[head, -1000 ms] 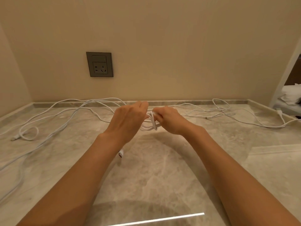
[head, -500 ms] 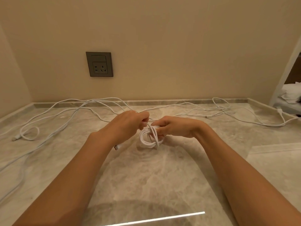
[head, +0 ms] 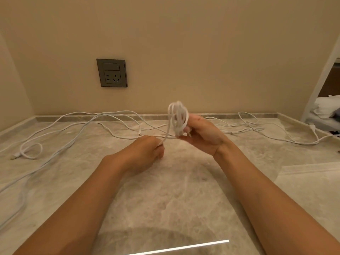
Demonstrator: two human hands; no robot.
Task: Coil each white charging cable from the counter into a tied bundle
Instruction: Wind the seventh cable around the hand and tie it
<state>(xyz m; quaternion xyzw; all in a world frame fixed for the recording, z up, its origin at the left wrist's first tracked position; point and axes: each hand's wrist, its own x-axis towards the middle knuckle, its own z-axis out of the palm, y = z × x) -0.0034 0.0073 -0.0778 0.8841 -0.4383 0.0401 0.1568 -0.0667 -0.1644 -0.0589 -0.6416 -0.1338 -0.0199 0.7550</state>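
Slippage of the loops is posing the main risk: the coiled cable (head: 178,116) is standing upright above the counter (head: 165,190) with only its lower end being pinched, so any loosening of the right hand (head: 200,137) would probably be letting the turns spring apart. Tension is mattering too. The free tail (head: 166,133) is running down and leftward from the coil to the left hand (head: 145,151), and a hard or crooked pull would likely be dragging a turn out of the bundle or leaving the tie slack. The right hand is closing round the coil's base, palm turned toward the camera; the left hand is curling tight round the tail's end, just above the counter. Whether the tail is already wrapping the bundle is not showing. Other loose cables (head: 82,124) are lying uncoiled along the back of the counter, some passing behind the hands — snagging one is posing a further hazard.
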